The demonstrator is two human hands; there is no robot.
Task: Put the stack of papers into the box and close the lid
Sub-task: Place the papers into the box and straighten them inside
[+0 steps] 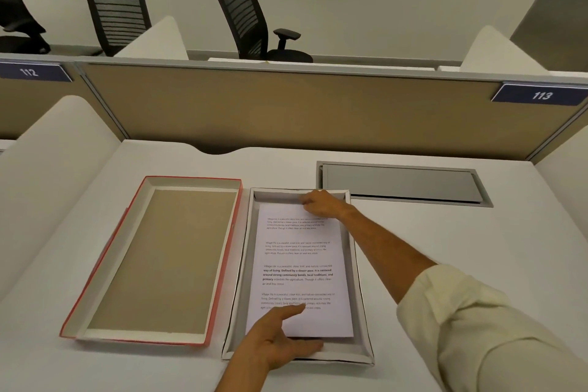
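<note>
Papers (302, 267) sit flat in the box (362, 289); left hand (280, 344) and right hand (321, 204) rest on them, fingers loosely spread, lid (159, 259) upturned beside it on the worktop (445, 248).

Red-edged lid (152, 259), white papers (300, 270), seemingly grey-white box (361, 267).

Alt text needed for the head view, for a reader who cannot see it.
Both hands, left hand near and right hand far, settle a printed stack of papers into an open white box on a desk; its red-edged lid lies upturned alongside.
</note>
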